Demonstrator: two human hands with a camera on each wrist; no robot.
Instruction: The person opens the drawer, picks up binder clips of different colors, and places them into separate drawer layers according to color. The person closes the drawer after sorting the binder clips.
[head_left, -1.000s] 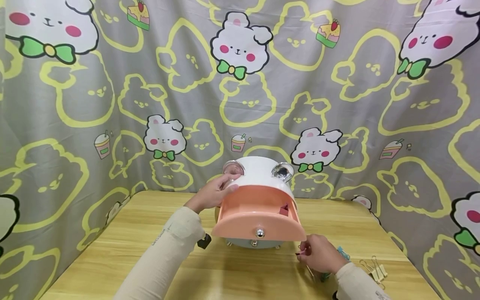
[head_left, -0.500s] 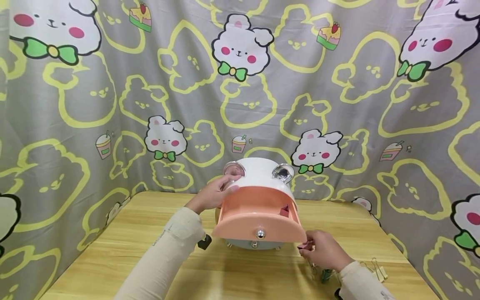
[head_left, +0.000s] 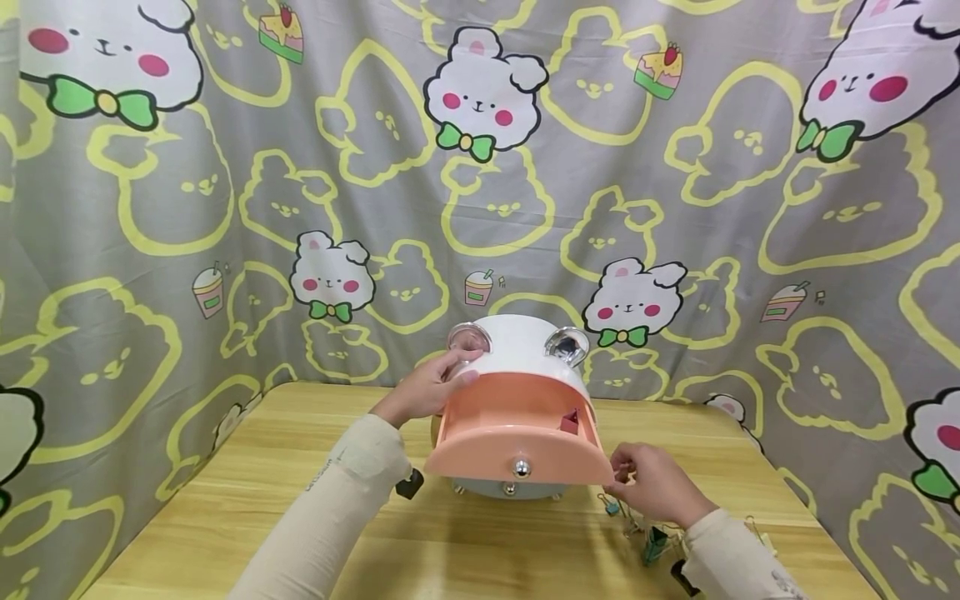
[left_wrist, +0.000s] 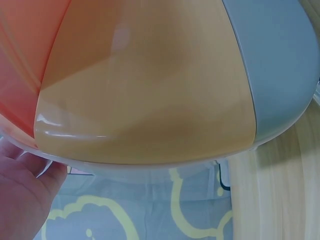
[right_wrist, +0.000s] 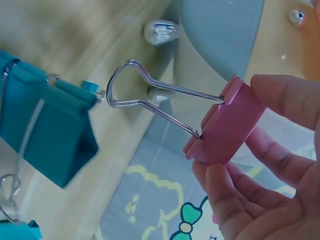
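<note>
A rounded organizer with a white top [head_left: 517, 342] stands on the table, its upper orange drawer [head_left: 517, 454] pulled out. Inside that drawer, toward the right, lies a dark red clip [head_left: 570, 421]. My left hand [head_left: 427, 385] holds the organizer's left side by the silver-rimmed ear; in the left wrist view the hand [left_wrist: 27, 192] is at the edge of the shell. Beside the drawer's right front corner is my right hand [head_left: 660, 485]. The right wrist view has the hand [right_wrist: 270, 180] pinching a pink binder clip [right_wrist: 232, 122], one wire loop sticking out.
Teal binder clips [right_wrist: 55, 120] and other clips, among them a dark green one [head_left: 655, 543], lie on the table [head_left: 300, 417] below and around my right forearm. Black pieces show by both wrists. A patterned curtain [head_left: 480, 208] hangs behind the table.
My right hand has risen from among the clips to the drawer's right corner, bringing the pink clip with it. The left hand has stayed on the organizer.
</note>
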